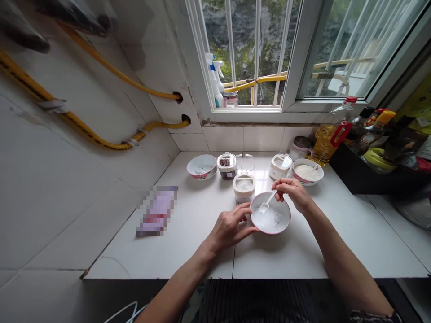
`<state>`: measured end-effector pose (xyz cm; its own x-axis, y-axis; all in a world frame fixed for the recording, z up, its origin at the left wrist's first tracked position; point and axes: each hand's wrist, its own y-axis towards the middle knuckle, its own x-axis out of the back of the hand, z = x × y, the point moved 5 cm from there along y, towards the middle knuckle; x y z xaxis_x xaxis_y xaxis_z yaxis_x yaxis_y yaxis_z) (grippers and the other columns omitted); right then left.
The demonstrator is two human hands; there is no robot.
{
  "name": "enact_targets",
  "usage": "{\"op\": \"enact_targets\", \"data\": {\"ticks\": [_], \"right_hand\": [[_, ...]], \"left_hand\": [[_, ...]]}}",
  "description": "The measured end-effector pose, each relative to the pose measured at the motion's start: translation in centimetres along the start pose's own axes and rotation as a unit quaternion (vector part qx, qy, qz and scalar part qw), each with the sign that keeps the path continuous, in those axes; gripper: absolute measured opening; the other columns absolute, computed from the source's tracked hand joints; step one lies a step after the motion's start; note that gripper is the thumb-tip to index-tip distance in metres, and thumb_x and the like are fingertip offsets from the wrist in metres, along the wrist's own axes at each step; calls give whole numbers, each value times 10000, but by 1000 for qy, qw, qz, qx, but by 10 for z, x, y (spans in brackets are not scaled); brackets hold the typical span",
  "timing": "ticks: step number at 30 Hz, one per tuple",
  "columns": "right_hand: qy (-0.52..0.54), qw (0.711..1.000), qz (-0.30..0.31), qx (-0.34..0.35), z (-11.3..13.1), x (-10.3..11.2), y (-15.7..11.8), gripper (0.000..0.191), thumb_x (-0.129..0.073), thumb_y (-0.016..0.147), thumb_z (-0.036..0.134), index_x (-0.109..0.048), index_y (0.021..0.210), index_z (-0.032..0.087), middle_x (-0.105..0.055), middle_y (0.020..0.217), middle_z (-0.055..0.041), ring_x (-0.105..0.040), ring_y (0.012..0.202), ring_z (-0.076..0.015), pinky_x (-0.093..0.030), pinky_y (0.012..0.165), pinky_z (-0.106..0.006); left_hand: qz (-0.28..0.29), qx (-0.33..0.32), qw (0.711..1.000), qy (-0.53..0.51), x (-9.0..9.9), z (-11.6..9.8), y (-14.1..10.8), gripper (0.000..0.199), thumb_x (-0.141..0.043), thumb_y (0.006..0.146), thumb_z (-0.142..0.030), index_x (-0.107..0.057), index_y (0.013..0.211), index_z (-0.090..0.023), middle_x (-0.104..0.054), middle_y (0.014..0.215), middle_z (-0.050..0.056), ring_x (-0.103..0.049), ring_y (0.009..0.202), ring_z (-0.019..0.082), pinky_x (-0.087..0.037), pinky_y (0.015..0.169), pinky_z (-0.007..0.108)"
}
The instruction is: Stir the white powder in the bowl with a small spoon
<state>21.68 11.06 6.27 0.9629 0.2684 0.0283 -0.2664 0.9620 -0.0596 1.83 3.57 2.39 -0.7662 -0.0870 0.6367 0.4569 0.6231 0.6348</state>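
Note:
My left hand (pixel 232 226) grips the rim of a white bowl (pixel 285 223) at its left side, thumb below and fingers along the edge. White grains (pixel 266 220) lie in this bowl, which looks tipped toward me. Between the fingers of my right hand (pixel 292 194) is the handle of a small white plastic spoon (pixel 264 207), its scoop over the grains. Just behind the bowl stands a white seasoning jar (pixel 244 190) with white contents and its clear lid (pixel 245 162) raised.
At the back are a floral bowl (pixel 202 172), a jar with dark contents (pixel 226 172), another white jar (pixel 280 170) and a second floral bowl (pixel 308 179) with pale grains. An oil bottle (pixel 323 146) and a black bottle box (pixel 357 177) stand right. A blurred purple packet (pixel 157 211) lies left.

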Motion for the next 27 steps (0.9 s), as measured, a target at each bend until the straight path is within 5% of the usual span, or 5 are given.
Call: {"op": "enact_targets", "data": {"ticks": [16, 22, 27], "right_hand": [[16, 998, -44, 37, -4, 4, 3, 231, -696, 684, 380, -680, 755, 161, -601, 515, 3, -518, 501, -129, -418, 517, -279], [27, 991, -84, 97, -2, -3, 0, 338, -705, 773, 481, -674, 882, 162, -712, 693, -50, -594, 590, -140, -503, 635, -307], [-68, 973, -112, 191, 2, -16, -7, 318, -564, 927, 469, -653, 1030, 181, -761, 884, -89, -675, 739, -187, -538, 746, -360]], "left_hand": [[-1, -3, 1000, 0, 1, -2, 2, 354, -600, 948, -503, -568, 1030, -161, -704, 1175, 185, -679, 603, 122, -587, 567, 264], [-13, -11, 1000, 7, 2, -3, 3, 367, -586, 950, -522, -563, 1017, -163, -712, 1159, 178, -680, 590, 122, -586, 555, 256], [-6, -5, 1000, 1, 2, -2, 2, 362, -605, 942, -511, -571, 1029, -161, -709, 1163, 176, -689, 595, 127, -594, 565, 263]]}}
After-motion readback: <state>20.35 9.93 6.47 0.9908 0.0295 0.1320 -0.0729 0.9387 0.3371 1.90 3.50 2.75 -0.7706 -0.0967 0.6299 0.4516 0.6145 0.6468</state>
